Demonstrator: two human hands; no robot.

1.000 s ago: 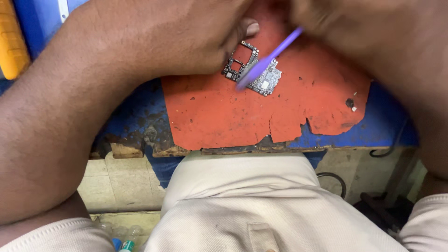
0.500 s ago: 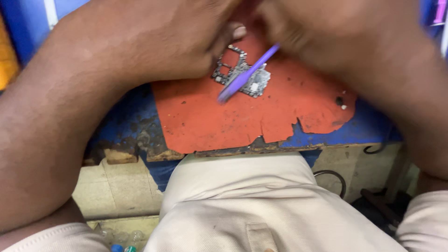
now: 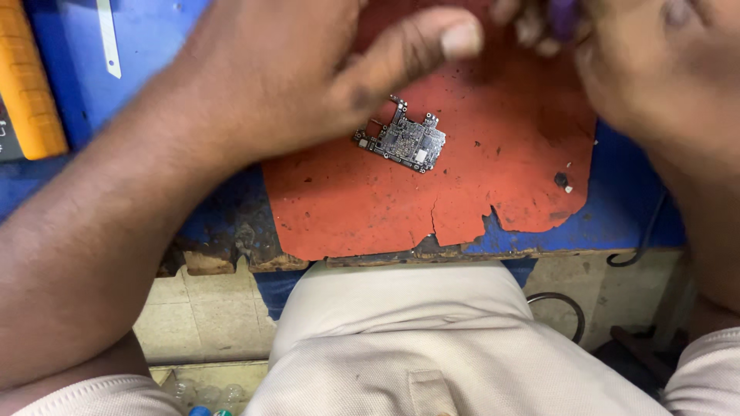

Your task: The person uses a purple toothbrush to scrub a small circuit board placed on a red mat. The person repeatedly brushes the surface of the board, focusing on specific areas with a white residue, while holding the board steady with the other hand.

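Circuit board [image 3: 402,142] lies flat on the orange mat [image 3: 370,208], upper-middle of it, free of both hands. Board is small, dark, irregular outline, with a silver shielded patch at its lower right end. Left hand [image 3: 293,77] sits just above and left of the board, palm down over the mat's top-left corner, thumb stuck out to the right with the nail up; the thumb is above the board, not touching it, and nothing visible is held. Other left fingers are hidden under the hand, so can't tell if they're curled or flat. Right hand [image 3: 655,69] is at the top right, fingers curled together around a purple tool [image 3: 563,15], only a short stub of which shows at the frame's top edge. The mat is worn, with a cracked and ragged lower edge, dark specks and a small black bit near its right side. It lies on a blue bench top [image 3: 146,46] with a chipped front edge. On the far left are an orange block [image 3: 31,85] and a thin white strip [image 3: 108,38]. The person's beige shirt [image 3: 401,339] fills the bottom.
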